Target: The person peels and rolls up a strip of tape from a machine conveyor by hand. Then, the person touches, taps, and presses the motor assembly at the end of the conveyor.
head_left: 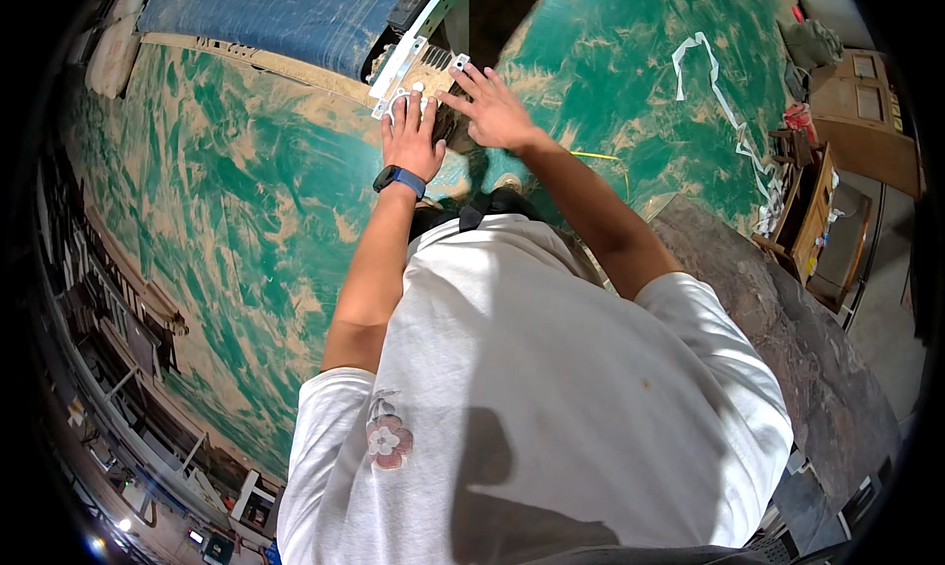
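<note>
The left hand (418,154) is pointing toward twelve o'clock, the right hand (500,117) toward eleven, both showing their backs, fingers (413,114) parted.

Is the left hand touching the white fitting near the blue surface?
Cannot tell: in the head view, the left hand overlaps the white fitting from above, hiding any contact or gap.

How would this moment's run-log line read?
left hand: fingers extended at machine end | right hand: fingers spread there | floor: green, dusty
</note>
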The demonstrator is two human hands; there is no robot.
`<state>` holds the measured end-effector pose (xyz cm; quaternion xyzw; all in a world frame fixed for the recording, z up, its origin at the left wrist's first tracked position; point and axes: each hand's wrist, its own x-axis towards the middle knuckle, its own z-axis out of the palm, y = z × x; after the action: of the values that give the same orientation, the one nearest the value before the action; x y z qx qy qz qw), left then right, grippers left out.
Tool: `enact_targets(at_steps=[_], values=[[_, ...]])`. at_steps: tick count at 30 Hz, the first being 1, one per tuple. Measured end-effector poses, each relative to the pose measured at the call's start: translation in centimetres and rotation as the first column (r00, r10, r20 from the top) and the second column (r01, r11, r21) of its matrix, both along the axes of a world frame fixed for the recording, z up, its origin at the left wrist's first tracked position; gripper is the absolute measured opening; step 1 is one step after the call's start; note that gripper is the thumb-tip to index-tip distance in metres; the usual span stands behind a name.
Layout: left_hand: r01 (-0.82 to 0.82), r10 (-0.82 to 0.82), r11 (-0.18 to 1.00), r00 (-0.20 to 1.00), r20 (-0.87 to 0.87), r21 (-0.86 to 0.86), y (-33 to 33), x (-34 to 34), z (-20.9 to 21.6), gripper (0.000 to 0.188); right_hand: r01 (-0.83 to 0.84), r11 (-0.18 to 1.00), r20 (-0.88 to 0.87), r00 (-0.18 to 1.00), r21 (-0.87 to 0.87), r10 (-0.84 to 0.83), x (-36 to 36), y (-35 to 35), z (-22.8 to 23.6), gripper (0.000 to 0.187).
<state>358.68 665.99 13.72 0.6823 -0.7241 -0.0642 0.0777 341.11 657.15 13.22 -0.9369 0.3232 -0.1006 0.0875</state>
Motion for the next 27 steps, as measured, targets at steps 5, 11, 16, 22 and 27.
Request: enact_targets(at_steps=[5, 11, 16, 22, 27], values=[[0.009, -0.009, 1.000, 1.000, 0.022, -0.010, 0.4, 0.1, -0.1, 0.077, 0.024, 1.000, 0.019, 1.000, 0.008, -0.024, 0.3, 0.7, 0.2, 0.068], [-0.099, 0.095, 0.989, 0.995, -0.041, -0.110, 1.1, 0.6, -0.5, 0.079, -0.065, 0.998, -0.018, 0.998, 0.018, 0.065, 0.7, 1.9, 0.9, 0.065], [-0.152, 0.152, 0.983, 0.988, 0.001, -0.100, 2.2, 2.2, -1.3, 0.078, -0.327, 0.945, -0.065, 0.943, -0.014, 0.325, 2.7, 3.9, -0.3, 0.064], [-0.222, 0.220, 0.972, 0.975, -0.030, -0.081, 3.8, 4.0, -1.8, 0.079, -0.306, 0.952, -0.097, 0.948, -0.019, 0.303, 2.9, 3.8, -0.1, 0.060], [-0.423, 0.421, 0.902, 0.906, -0.037, -0.090, 6.7, 7.1, -3.0, 0.081, -0.224, 0.967, -0.044, 0.974, -0.124, 0.221, 2.8, 3.7, -0.1, 0.061]])
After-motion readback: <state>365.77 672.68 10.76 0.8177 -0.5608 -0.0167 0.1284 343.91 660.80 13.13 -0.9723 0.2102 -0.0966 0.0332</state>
